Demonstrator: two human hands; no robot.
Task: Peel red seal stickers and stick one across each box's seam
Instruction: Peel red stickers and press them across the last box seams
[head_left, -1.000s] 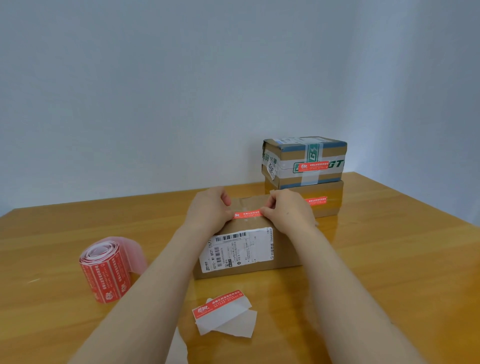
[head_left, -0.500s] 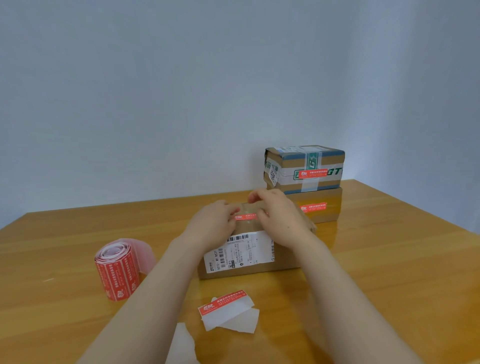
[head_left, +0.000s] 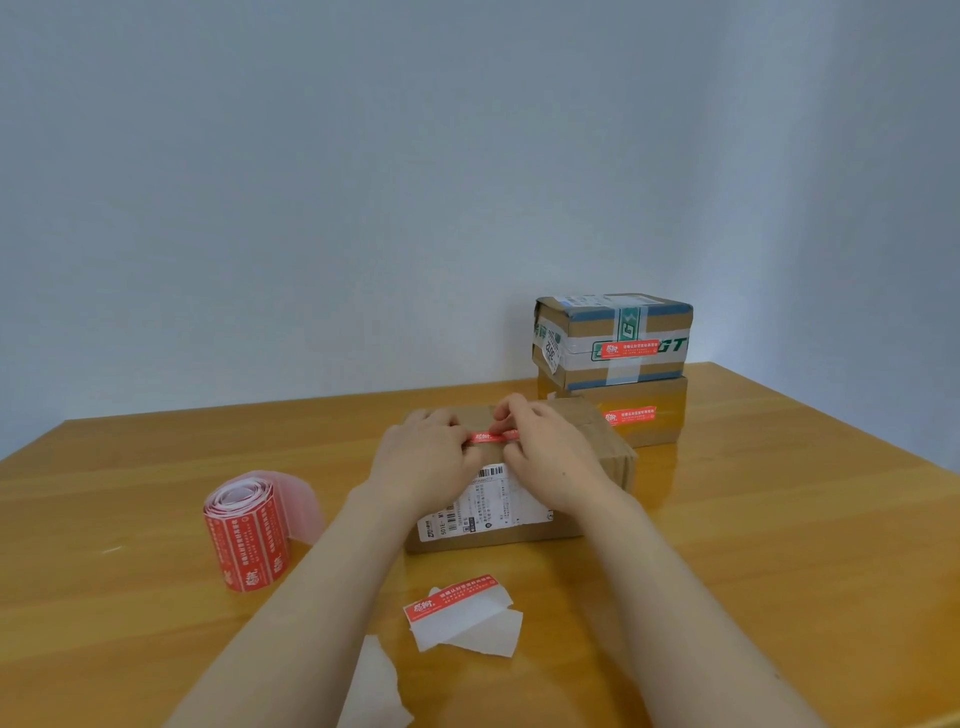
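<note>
Pinched at both ends by the left hand (head_left: 423, 457) and right hand (head_left: 551, 460), the glossy red seal sticker (head_left: 491, 437) lay along the top front edge of the matte cardboard box (head_left: 613, 457). The hands hid its seam. Papery backing scraps (head_left: 467, 629) lay at six o'clock, a curled sticker roll (head_left: 244, 530) at eight, and two taped stacked boxes (head_left: 613, 332) at one.

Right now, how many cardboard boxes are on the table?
3. One box lies mid-table under the left hand and right hand, which hold a red sticker. Two are stacked behind it to the right, taped box on plain box. None looks hidden.
</note>
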